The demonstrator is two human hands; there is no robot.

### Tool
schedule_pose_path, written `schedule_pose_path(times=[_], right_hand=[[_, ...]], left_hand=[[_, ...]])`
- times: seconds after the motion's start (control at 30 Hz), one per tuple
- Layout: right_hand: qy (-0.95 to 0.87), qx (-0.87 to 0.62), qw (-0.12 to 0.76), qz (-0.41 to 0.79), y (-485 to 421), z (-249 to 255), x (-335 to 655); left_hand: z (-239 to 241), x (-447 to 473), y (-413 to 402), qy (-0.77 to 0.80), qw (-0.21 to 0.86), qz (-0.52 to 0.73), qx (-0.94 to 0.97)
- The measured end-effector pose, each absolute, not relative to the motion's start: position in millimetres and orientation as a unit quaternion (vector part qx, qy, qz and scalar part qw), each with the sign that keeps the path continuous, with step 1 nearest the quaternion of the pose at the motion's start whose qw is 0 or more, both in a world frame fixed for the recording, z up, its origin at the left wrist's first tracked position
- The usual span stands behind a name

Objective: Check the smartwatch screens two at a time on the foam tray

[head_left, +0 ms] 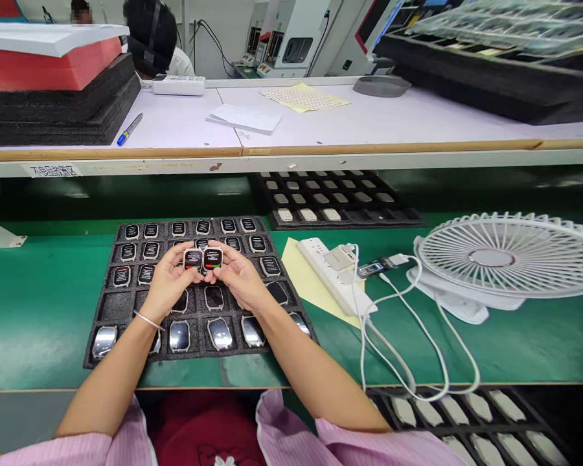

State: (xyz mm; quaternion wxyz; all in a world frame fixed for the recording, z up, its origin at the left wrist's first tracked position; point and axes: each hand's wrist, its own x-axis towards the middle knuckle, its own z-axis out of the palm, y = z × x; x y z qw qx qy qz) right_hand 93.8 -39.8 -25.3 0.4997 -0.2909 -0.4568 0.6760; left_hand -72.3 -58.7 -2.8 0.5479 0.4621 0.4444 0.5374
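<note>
My left hand (169, 279) is closed around a smartwatch case (193, 259) with a lit screen showing text and a red patch. My right hand (239, 277) grips a second smartwatch case (213, 257), whose screen has text with red and green marks. The two cases are side by side, screens facing up toward me. Below them lies a black foam tray (107, 329) with rows of more watch cases. Those in the back rows have lit text, while the front ones, such as this watch case (220, 333), look dark and reflective. One pocket at the left holds no watch.
Right of the tray are a white power strip (315, 259) on yellow paper, tangled white cables (440, 362) and a white fan (495, 259). Another foam tray (330, 223) sits under the shelf (320, 136). More foam stacks (68, 116) rest on top.
</note>
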Motion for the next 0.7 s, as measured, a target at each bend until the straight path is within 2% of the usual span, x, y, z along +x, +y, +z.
schedule_pose_path(times=[0.7], right_hand=[[-0.453, -0.335, 0.512, 0.648, -40.5, -21.1, 93.3]], left_hand=[[-0.4, -73.6, -62.2, 0.435, 0.59, 0.523, 0.435]])
